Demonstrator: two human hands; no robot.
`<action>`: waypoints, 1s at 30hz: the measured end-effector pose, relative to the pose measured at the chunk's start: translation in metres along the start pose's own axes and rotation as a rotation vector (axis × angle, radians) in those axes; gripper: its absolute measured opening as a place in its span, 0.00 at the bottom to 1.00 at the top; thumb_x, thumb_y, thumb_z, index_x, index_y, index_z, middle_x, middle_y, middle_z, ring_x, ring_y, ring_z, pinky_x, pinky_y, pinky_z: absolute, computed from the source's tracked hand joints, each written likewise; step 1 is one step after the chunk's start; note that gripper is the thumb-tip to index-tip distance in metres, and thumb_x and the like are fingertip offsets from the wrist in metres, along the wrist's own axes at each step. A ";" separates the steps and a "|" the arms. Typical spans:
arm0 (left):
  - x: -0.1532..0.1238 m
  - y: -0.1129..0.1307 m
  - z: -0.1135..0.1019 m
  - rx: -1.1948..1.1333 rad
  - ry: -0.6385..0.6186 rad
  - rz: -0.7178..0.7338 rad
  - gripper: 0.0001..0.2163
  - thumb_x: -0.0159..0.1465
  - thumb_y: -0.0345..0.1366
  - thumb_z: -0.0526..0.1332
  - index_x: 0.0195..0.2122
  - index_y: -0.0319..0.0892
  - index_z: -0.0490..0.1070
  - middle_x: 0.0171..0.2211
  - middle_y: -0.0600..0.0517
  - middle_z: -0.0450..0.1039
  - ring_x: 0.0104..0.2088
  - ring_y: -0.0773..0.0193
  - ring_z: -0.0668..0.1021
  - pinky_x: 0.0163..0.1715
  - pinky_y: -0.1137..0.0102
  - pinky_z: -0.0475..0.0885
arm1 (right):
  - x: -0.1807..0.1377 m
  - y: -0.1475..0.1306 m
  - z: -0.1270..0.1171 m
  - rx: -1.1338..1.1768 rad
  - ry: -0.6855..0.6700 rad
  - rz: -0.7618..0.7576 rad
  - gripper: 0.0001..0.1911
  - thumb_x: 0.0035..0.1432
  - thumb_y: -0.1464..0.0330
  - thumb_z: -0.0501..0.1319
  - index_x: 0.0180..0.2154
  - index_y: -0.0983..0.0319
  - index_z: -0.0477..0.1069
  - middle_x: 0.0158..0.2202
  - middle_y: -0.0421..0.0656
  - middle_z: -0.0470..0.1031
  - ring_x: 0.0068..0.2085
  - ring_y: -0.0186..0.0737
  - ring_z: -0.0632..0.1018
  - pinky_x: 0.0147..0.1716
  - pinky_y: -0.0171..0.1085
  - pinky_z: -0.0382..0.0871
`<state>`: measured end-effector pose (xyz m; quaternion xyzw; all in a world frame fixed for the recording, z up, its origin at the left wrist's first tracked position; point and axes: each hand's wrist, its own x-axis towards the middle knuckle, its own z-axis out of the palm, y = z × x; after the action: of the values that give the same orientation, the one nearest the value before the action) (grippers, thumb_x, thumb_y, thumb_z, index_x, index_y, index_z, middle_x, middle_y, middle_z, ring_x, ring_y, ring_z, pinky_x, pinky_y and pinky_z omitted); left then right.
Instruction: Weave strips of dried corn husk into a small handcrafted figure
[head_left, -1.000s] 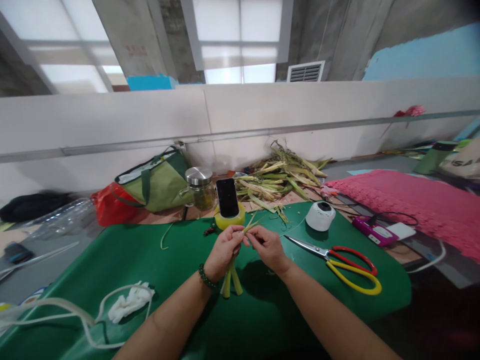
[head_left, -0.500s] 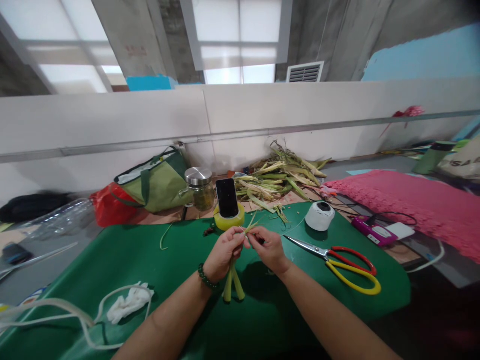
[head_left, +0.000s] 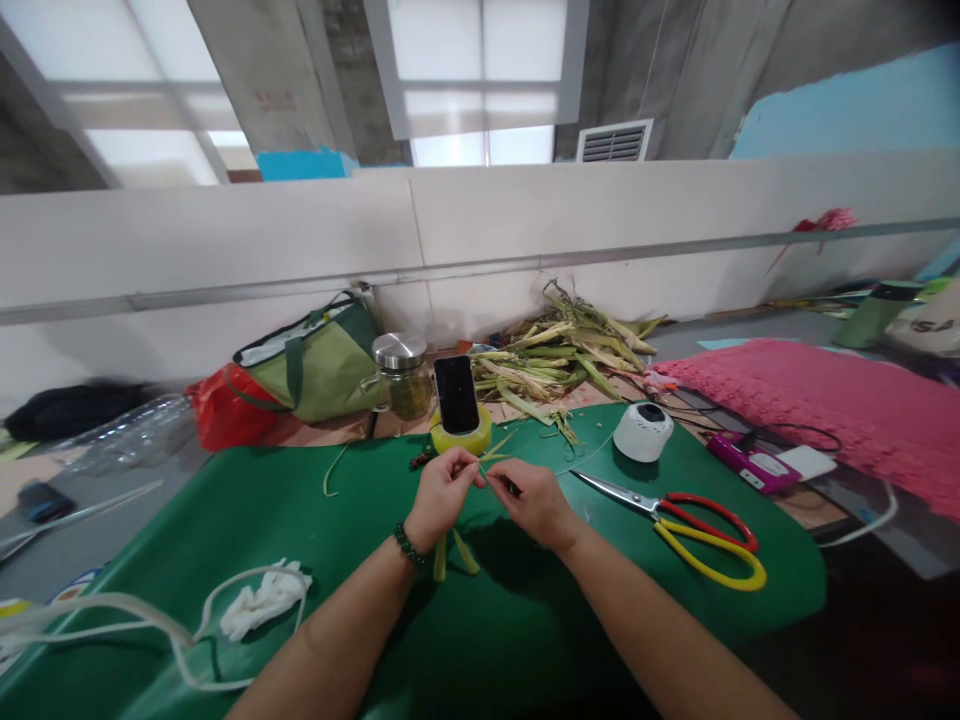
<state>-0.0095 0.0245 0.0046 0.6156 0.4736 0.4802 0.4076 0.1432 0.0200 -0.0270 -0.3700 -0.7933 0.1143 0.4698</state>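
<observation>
My left hand, with a dark green bead bracelet at the wrist, is closed on a small bundle of pale green husk strips. Their wide ends hang out below the palm, and thin tips poke up past the fingers. Close beside it, my right hand is pinched, fingertips just apart from the left ones. A fine pale thread runs to the right hand from the white round holder; what lies exactly between those fingertips is too small to see clearly.
Large scissors with red and yellow handles lie right of my hands. Behind them stand a phone on a yellow tape roll, a glass jar and a husk pile. White tissue and a pale cable lie left.
My hands have drawn slightly apart at the fingertips. The left hand has turned, so less of the hanging strips shows and they have shifted left. The view has moved a little.
</observation>
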 end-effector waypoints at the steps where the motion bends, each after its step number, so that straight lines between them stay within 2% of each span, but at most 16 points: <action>1: 0.001 -0.001 -0.002 0.079 0.012 0.022 0.07 0.53 0.35 0.61 0.21 0.41 0.68 0.18 0.53 0.72 0.22 0.67 0.71 0.26 0.72 0.63 | -0.001 -0.001 -0.001 -0.044 -0.030 -0.031 0.10 0.61 0.70 0.54 0.31 0.61 0.72 0.28 0.43 0.75 0.29 0.35 0.75 0.31 0.31 0.65; 3: 0.002 -0.003 -0.006 0.185 -0.033 0.010 0.06 0.53 0.34 0.61 0.20 0.42 0.68 0.17 0.54 0.71 0.22 0.66 0.71 0.25 0.72 0.63 | -0.002 -0.002 -0.004 -0.130 -0.055 -0.077 0.11 0.62 0.69 0.52 0.31 0.61 0.72 0.27 0.43 0.73 0.29 0.35 0.74 0.30 0.31 0.64; 5: 0.003 -0.002 -0.011 0.186 -0.211 -0.062 0.06 0.52 0.34 0.62 0.21 0.41 0.68 0.16 0.54 0.70 0.19 0.67 0.69 0.23 0.72 0.61 | -0.001 -0.002 -0.010 -0.157 -0.030 -0.068 0.12 0.63 0.68 0.52 0.31 0.61 0.73 0.26 0.43 0.72 0.29 0.35 0.73 0.30 0.31 0.63; 8: 0.002 0.005 -0.020 0.004 -0.595 -0.186 0.09 0.51 0.39 0.66 0.23 0.40 0.69 0.17 0.53 0.72 0.17 0.70 0.67 0.20 0.74 0.57 | 0.005 0.002 -0.019 0.019 -0.050 0.048 0.11 0.61 0.67 0.55 0.30 0.62 0.72 0.26 0.42 0.72 0.29 0.34 0.72 0.30 0.31 0.63; 10: 0.002 0.010 -0.025 -0.153 -0.704 -0.263 0.13 0.51 0.44 0.67 0.25 0.39 0.70 0.17 0.53 0.72 0.15 0.74 0.61 0.17 0.76 0.52 | 0.009 0.006 -0.022 0.208 -0.129 0.152 0.10 0.60 0.65 0.56 0.29 0.62 0.72 0.25 0.40 0.72 0.27 0.33 0.71 0.28 0.30 0.63; 12: 0.002 0.012 -0.025 -0.292 -0.646 -0.296 0.16 0.48 0.47 0.68 0.25 0.39 0.69 0.18 0.54 0.71 0.15 0.76 0.59 0.17 0.76 0.51 | 0.011 0.009 -0.022 0.336 -0.178 0.229 0.11 0.59 0.64 0.57 0.28 0.63 0.71 0.23 0.38 0.71 0.25 0.32 0.69 0.25 0.29 0.62; 15: 0.003 0.010 -0.019 -0.337 -0.393 -0.223 0.16 0.48 0.46 0.68 0.25 0.39 0.67 0.22 0.54 0.71 0.17 0.75 0.64 0.19 0.76 0.57 | 0.009 0.009 -0.015 0.334 -0.167 0.236 0.12 0.58 0.64 0.56 0.28 0.63 0.72 0.23 0.39 0.71 0.25 0.32 0.69 0.25 0.30 0.61; 19: 0.004 0.003 -0.008 -0.051 -0.067 -0.022 0.10 0.53 0.41 0.64 0.23 0.41 0.67 0.21 0.54 0.69 0.20 0.70 0.67 0.23 0.73 0.62 | 0.001 0.005 -0.003 0.140 -0.141 0.127 0.10 0.59 0.68 0.55 0.30 0.62 0.73 0.26 0.41 0.74 0.27 0.34 0.72 0.29 0.31 0.64; 22: 0.002 0.000 -0.004 0.200 0.039 0.143 0.06 0.55 0.33 0.60 0.21 0.41 0.68 0.21 0.53 0.70 0.25 0.66 0.70 0.29 0.71 0.64 | -0.001 0.002 -0.002 0.006 -0.169 -0.011 0.10 0.59 0.72 0.53 0.32 0.61 0.73 0.27 0.43 0.75 0.29 0.35 0.73 0.30 0.32 0.64; 24: 0.001 -0.002 -0.002 0.310 0.039 0.177 0.06 0.54 0.30 0.59 0.21 0.41 0.69 0.22 0.52 0.70 0.26 0.65 0.70 0.30 0.71 0.63 | -0.001 0.001 -0.005 -0.047 -0.170 -0.075 0.11 0.60 0.71 0.53 0.32 0.61 0.73 0.26 0.42 0.73 0.28 0.34 0.72 0.30 0.31 0.63; 26: 0.000 -0.002 -0.002 0.348 -0.025 0.156 0.06 0.53 0.29 0.59 0.20 0.41 0.70 0.21 0.52 0.70 0.25 0.65 0.70 0.29 0.71 0.62 | 0.000 0.000 -0.009 -0.049 -0.123 -0.078 0.11 0.62 0.69 0.53 0.32 0.60 0.73 0.26 0.42 0.71 0.27 0.34 0.71 0.29 0.31 0.63; 28: 0.000 -0.001 -0.004 0.256 -0.197 0.084 0.05 0.52 0.30 0.61 0.20 0.41 0.71 0.19 0.53 0.70 0.24 0.66 0.69 0.27 0.72 0.62 | 0.002 0.000 -0.014 -0.001 -0.045 -0.020 0.12 0.62 0.67 0.53 0.31 0.60 0.73 0.25 0.42 0.71 0.28 0.35 0.71 0.29 0.32 0.63; 30: 0.001 0.000 -0.008 0.057 -0.400 -0.030 0.05 0.52 0.34 0.63 0.22 0.39 0.73 0.19 0.53 0.71 0.22 0.68 0.68 0.24 0.73 0.60 | 0.005 0.002 -0.017 0.086 0.040 0.081 0.11 0.60 0.66 0.55 0.29 0.61 0.72 0.26 0.42 0.71 0.28 0.35 0.71 0.30 0.32 0.64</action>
<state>-0.0167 0.0258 0.0066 0.7030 0.4056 0.3284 0.4831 0.1565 0.0217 -0.0156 -0.3837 -0.7624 0.1598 0.4959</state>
